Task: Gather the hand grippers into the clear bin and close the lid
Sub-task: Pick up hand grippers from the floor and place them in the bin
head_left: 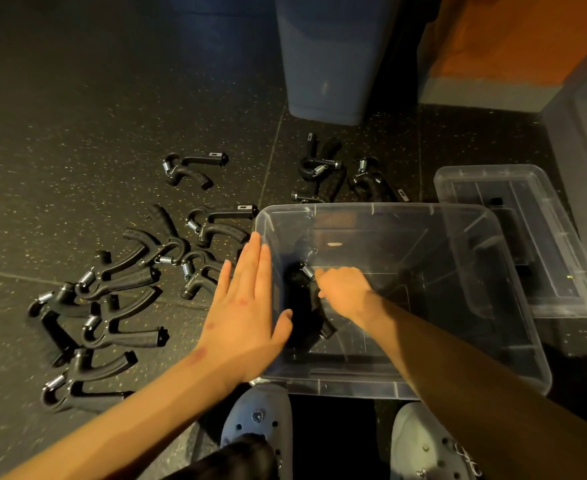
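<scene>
left hand (243,306) at bin (354,206) rim, grippers (122,280) beside

Loose grippers (126,280) lie left of the left hand (243,317); rightward, the clear bin (354,206) holds one hand gripper (306,306) beneath the right hand (345,292).

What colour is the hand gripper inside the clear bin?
Black hand gripper, silver spring; head view shows it best.
</scene>
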